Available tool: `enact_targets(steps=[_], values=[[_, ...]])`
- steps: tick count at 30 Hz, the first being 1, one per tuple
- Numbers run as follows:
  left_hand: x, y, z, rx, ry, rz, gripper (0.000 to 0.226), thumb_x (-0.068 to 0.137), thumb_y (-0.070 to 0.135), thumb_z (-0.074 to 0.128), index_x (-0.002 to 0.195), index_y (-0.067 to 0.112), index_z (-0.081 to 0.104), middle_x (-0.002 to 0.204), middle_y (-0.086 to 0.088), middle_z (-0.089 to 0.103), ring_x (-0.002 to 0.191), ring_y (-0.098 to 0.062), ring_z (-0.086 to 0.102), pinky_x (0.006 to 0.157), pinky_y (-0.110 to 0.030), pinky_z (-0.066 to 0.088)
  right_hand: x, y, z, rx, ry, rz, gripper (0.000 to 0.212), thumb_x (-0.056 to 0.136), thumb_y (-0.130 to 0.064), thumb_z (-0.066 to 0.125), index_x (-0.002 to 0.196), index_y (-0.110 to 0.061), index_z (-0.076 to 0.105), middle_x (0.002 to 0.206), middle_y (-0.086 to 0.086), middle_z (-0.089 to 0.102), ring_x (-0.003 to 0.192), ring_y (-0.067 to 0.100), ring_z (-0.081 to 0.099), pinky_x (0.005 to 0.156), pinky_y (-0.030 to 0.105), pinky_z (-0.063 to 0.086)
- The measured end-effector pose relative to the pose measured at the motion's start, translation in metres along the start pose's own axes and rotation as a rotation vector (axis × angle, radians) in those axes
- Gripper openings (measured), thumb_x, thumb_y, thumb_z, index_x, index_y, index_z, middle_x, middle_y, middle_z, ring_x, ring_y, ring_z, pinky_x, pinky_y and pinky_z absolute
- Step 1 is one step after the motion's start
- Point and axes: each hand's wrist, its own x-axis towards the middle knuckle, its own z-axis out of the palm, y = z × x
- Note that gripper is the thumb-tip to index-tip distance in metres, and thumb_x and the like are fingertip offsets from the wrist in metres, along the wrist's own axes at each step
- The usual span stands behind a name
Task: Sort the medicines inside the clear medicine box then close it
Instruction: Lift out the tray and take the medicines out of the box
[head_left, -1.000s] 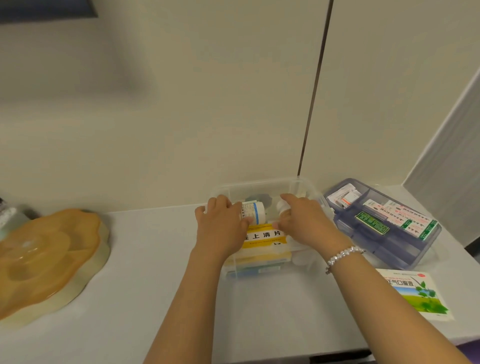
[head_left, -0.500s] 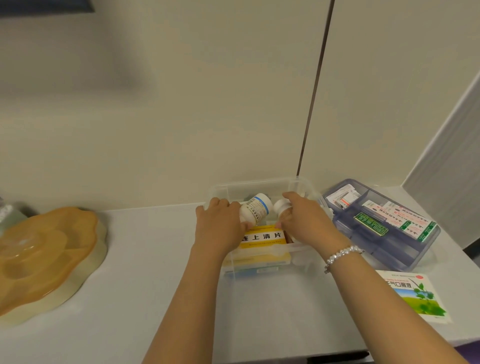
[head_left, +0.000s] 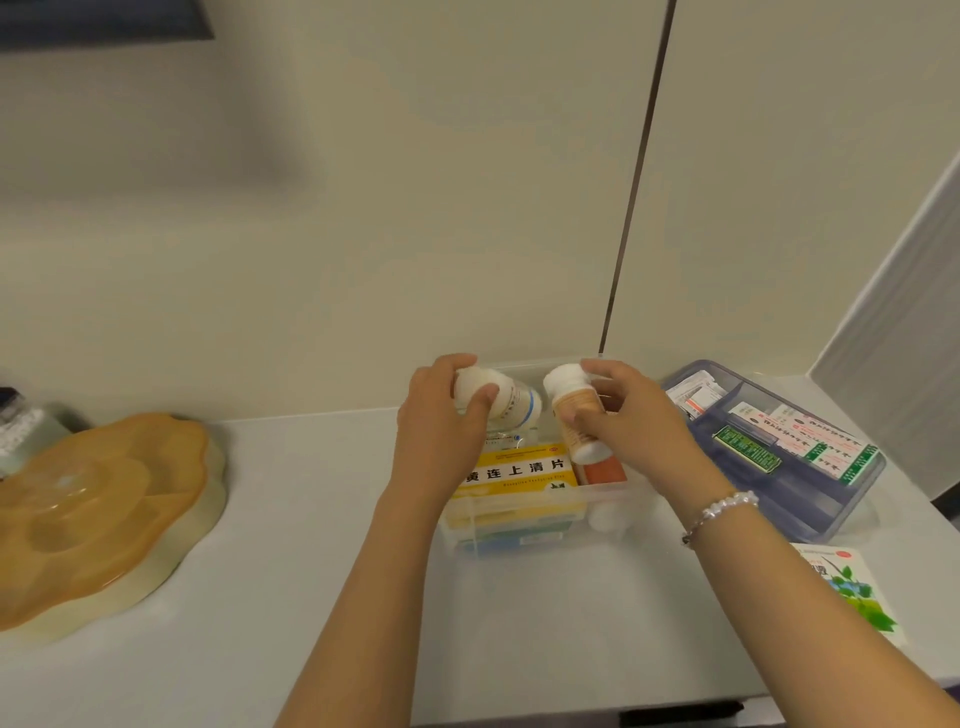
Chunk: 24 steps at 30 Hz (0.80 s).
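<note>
The clear medicine box (head_left: 540, 540) stands open on the white counter near the wall. A yellow medicine carton (head_left: 519, 475) lies on top of other packs inside it, with an orange-red bottle (head_left: 602, 473) beside it. My left hand (head_left: 441, 431) grips a white bottle with a blue-striped label (head_left: 511, 400), lifted above the box. My right hand (head_left: 628, 426) grips a white-capped bottle with a tan label (head_left: 574, 410), tilted, also above the box.
A blue-tinted compartment tray (head_left: 810, 512) with sachets and packs sits right of the box. A green-and-white medicine carton (head_left: 852, 587) lies at the right front. An orange lidded dish (head_left: 98, 514) sits far left. The wall is close behind.
Both hands have risen out of the box, each lifting a bottle. The tan-label bottle, earlier mostly hidden, is now in full view.
</note>
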Motion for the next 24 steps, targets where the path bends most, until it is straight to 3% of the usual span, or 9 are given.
enact_targets(steps=[2,5,8,11,15,17,19,20,24], values=[[-0.002,0.007,-0.002,-0.126,0.036,-0.016,0.028,0.086,0.027,0.058,0.114,0.027,0.053,0.111,0.001,0.055,0.093,-0.002,0.054,0.077,-0.006,0.041,-0.003,-0.003,-0.006,0.089,0.015,-0.003,0.057,0.079,-0.016,0.069,0.13,-0.024,0.046,0.112,-0.006,0.054,0.092,0.008,0.055,0.061,0.013,0.042],[-0.007,0.022,-0.002,-0.297,0.13,-0.037,0.02,0.086,0.026,0.058,0.106,0.027,0.059,0.11,0.003,0.059,0.094,-0.008,0.056,0.081,-0.017,0.046,-0.01,-0.006,-0.015,0.236,0.01,-0.017,0.055,0.079,-0.015,0.07,0.128,-0.027,0.048,0.11,-0.009,0.06,0.087,-0.002,0.06,0.059,0.012,0.049],[-0.012,0.039,0.0,-0.477,0.173,-0.089,0.016,0.087,0.029,0.057,0.102,0.029,0.06,0.097,0.012,0.061,0.082,0.004,0.057,0.07,-0.012,0.049,-0.018,-0.005,-0.028,0.414,-0.023,0.02,0.053,0.078,-0.015,0.07,0.125,-0.032,0.051,0.113,-0.009,0.065,0.094,0.007,0.065,0.067,0.02,0.054],[-0.018,0.053,0.008,-0.563,0.104,-0.1,0.015,0.087,0.03,0.058,0.101,0.027,0.063,0.091,0.016,0.064,0.075,0.013,0.059,0.065,-0.009,0.051,-0.025,-0.002,-0.045,0.62,-0.079,0.07,0.046,0.081,-0.008,0.063,0.122,-0.029,0.056,0.114,0.003,0.067,0.095,0.021,0.067,0.076,0.036,0.055],[-0.03,0.068,0.028,-0.591,-0.038,-0.106,0.013,0.086,0.03,0.06,0.097,0.028,0.065,0.089,0.014,0.067,0.074,0.009,0.06,0.066,-0.014,0.052,-0.036,0.007,-0.076,0.841,-0.181,0.094,0.041,0.083,-0.003,0.052,0.12,-0.021,0.058,0.103,0.009,0.07,0.08,0.02,0.07,0.058,0.034,0.055],[-0.036,0.073,0.04,-0.576,-0.093,-0.107,0.013,0.085,0.032,0.06,0.096,0.028,0.066,0.089,0.013,0.068,0.076,0.004,0.061,0.069,-0.019,0.052,-0.041,0.017,-0.089,0.883,-0.194,0.118,0.044,0.077,-0.01,0.056,0.12,-0.017,0.058,0.114,0.014,0.065,0.093,0.024,0.068,0.071,0.042,0.056],[-0.041,0.077,0.051,-0.583,-0.139,-0.114,0.011,0.085,0.031,0.06,0.093,0.029,0.067,0.087,0.013,0.068,0.075,0.003,0.061,0.066,-0.02,0.051,-0.048,0.03,-0.099,0.916,-0.167,0.158,0.046,0.075,-0.014,0.059,0.121,-0.011,0.057,0.128,0.024,0.055,0.116,0.036,0.055,0.097,0.05,0.045],[-0.043,0.079,0.055,-0.591,-0.152,-0.118,0.009,0.086,0.031,0.06,0.091,0.029,0.067,0.086,0.013,0.068,0.073,0.004,0.061,0.064,-0.018,0.051,-0.051,0.035,-0.102,0.908,-0.159,0.177,0.046,0.075,-0.016,0.06,0.12,-0.008,0.057,0.13,0.026,0.053,0.122,0.04,0.049,0.102,0.051,0.039],[-0.053,0.083,0.068,-0.591,-0.18,-0.113,0.01,0.086,0.029,0.059,0.092,0.028,0.067,0.087,0.013,0.069,0.073,0.007,0.062,0.062,-0.012,0.05,-0.065,0.053,-0.119,0.805,-0.15,0.262,0.052,0.067,-0.028,0.071,0.114,-0.008,0.063,0.122,0.022,0.061,0.117,0.038,0.055,0.096,0.046,0.044]])
